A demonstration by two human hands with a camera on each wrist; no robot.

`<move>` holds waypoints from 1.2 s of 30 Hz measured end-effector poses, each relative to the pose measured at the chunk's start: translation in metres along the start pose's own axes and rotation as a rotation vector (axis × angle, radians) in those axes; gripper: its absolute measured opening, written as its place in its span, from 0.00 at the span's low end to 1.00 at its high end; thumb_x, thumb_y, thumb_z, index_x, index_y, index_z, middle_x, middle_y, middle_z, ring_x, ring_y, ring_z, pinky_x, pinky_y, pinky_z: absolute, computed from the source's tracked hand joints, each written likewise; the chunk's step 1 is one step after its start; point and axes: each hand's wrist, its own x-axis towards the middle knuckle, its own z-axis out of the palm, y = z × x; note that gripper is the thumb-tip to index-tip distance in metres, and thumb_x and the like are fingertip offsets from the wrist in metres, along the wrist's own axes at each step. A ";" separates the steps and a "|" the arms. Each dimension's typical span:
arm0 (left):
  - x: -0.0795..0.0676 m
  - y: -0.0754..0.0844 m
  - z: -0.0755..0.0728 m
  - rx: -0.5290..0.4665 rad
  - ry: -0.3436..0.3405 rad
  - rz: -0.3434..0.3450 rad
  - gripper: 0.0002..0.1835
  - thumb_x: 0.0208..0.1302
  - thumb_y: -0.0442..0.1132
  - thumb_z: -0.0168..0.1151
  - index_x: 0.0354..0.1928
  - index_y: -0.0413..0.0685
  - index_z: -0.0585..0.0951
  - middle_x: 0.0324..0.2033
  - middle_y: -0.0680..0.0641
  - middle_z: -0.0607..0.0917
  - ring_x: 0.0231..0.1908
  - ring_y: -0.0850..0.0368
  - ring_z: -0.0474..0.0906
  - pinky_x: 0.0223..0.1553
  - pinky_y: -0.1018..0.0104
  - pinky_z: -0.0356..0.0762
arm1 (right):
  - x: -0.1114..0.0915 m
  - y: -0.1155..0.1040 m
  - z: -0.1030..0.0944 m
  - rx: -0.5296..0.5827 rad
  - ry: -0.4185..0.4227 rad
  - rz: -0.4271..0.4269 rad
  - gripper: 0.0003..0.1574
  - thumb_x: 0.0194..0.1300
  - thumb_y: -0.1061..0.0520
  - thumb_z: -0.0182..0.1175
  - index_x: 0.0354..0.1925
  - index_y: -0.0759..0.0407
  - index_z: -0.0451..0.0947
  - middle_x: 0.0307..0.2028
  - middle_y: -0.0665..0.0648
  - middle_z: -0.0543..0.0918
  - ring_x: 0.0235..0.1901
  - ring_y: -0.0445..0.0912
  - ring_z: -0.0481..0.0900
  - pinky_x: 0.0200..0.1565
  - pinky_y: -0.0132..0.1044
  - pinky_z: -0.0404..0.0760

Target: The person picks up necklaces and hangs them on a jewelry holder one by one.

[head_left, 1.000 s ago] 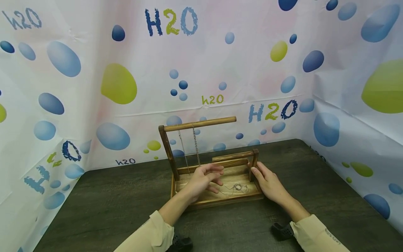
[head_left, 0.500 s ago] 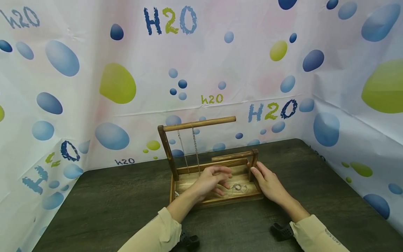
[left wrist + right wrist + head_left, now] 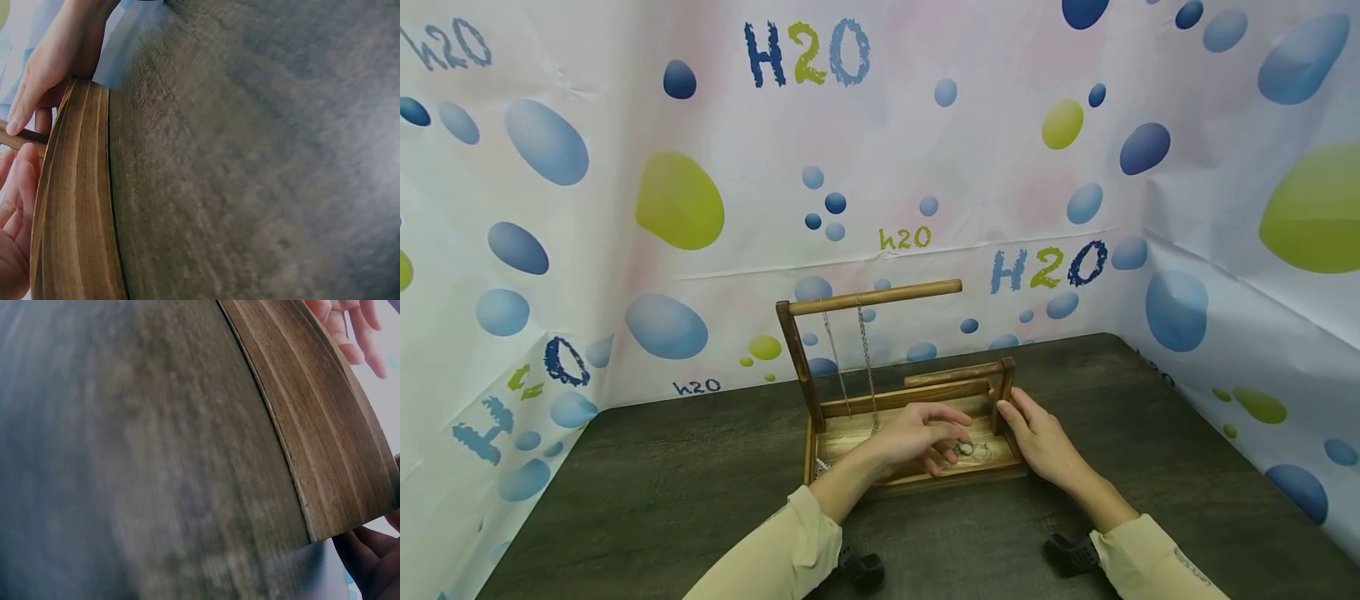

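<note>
While the right hand (image 3: 1037, 437) grasps a wooden stand (image 3: 981, 475), the left hand (image 3: 917, 440) hangs loose over it

Where the stand's right end meets the right hand, the grip is closed round the short post (image 3: 1005, 385), thumb against the wood and the other fingers at the outer side. On the left hand the grip is released: fingers relaxed and slightly bent over the stand's shallow tray, nothing visibly held. Just beside those fingertips, and partly covered by them, a thin coiled piece of jewellery (image 3: 967, 449) lies on the tray floor; whether they touch it, I cannot tell.

At the stand's left end, a tall post (image 3: 801, 367) carries an upper bar (image 3: 895, 294) that runs to the right. From it hang a fine pale chain (image 3: 836, 354) and, just to its right, a darker linked chain (image 3: 866, 350). A lower bar (image 3: 951, 374) extends left from the short post. Something small and whitish (image 3: 822, 467) sits in the tray's near left corner.

The stand rests on a dark wood-grained desk (image 3: 685, 500), in front of a white backdrop (image 3: 970, 158) printed with blue and green drops. Both forearms wear pale sleeves (image 3: 775, 546).
</note>
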 end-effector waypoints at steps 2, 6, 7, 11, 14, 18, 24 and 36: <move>0.003 0.001 0.000 0.037 -0.004 0.001 0.17 0.75 0.39 0.58 0.60 0.39 0.80 0.46 0.42 0.86 0.29 0.56 0.83 0.21 0.67 0.80 | 0.000 0.000 0.000 0.004 -0.007 0.008 0.20 0.82 0.48 0.44 0.58 0.60 0.72 0.50 0.65 0.81 0.51 0.60 0.79 0.48 0.58 0.78; 0.008 0.002 0.000 0.097 -0.012 0.003 0.16 0.76 0.38 0.57 0.59 0.38 0.80 0.44 0.43 0.86 0.27 0.56 0.82 0.20 0.68 0.79 | 0.000 0.000 -0.001 0.010 -0.012 0.014 0.19 0.82 0.48 0.44 0.56 0.59 0.72 0.48 0.62 0.81 0.49 0.58 0.79 0.47 0.56 0.78; 0.009 0.001 0.000 0.102 -0.017 0.002 0.16 0.76 0.37 0.56 0.59 0.37 0.80 0.44 0.42 0.86 0.27 0.56 0.81 0.20 0.68 0.78 | 0.000 0.000 0.000 0.011 -0.010 0.014 0.19 0.82 0.48 0.44 0.56 0.59 0.72 0.49 0.62 0.81 0.51 0.58 0.79 0.48 0.57 0.78; 0.014 -0.001 0.001 0.122 -0.042 -0.002 0.15 0.76 0.36 0.56 0.58 0.37 0.80 0.44 0.40 0.86 0.26 0.57 0.80 0.21 0.69 0.78 | 0.000 0.002 0.001 0.013 -0.006 0.009 0.20 0.82 0.48 0.44 0.58 0.58 0.72 0.51 0.63 0.81 0.54 0.60 0.78 0.51 0.61 0.77; 0.016 -0.003 0.003 0.143 -0.057 -0.001 0.14 0.76 0.36 0.56 0.57 0.37 0.81 0.42 0.41 0.86 0.26 0.57 0.80 0.21 0.68 0.77 | 0.000 0.003 0.001 0.006 -0.002 0.009 0.19 0.82 0.48 0.45 0.57 0.58 0.72 0.51 0.62 0.82 0.53 0.59 0.79 0.49 0.59 0.78; 0.019 -0.006 0.005 0.159 -0.073 -0.008 0.13 0.76 0.36 0.55 0.55 0.38 0.82 0.38 0.42 0.86 0.25 0.57 0.78 0.20 0.68 0.74 | 0.001 0.003 0.001 0.001 0.001 0.008 0.17 0.82 0.48 0.45 0.55 0.57 0.72 0.47 0.60 0.81 0.46 0.54 0.78 0.45 0.52 0.78; 0.023 -0.010 0.007 0.185 -0.107 -0.021 0.13 0.77 0.35 0.53 0.52 0.37 0.84 0.36 0.42 0.86 0.24 0.58 0.73 0.21 0.69 0.70 | 0.003 0.002 0.000 0.002 -0.001 -0.003 0.17 0.82 0.48 0.45 0.55 0.57 0.73 0.42 0.59 0.81 0.40 0.52 0.76 0.41 0.47 0.75; 0.031 -0.012 0.008 0.310 -0.097 0.051 0.11 0.75 0.33 0.56 0.51 0.36 0.83 0.33 0.43 0.84 0.22 0.58 0.76 0.21 0.69 0.74 | 0.002 0.002 0.000 0.012 -0.007 0.011 0.18 0.82 0.47 0.45 0.53 0.58 0.72 0.37 0.59 0.79 0.41 0.52 0.77 0.42 0.47 0.75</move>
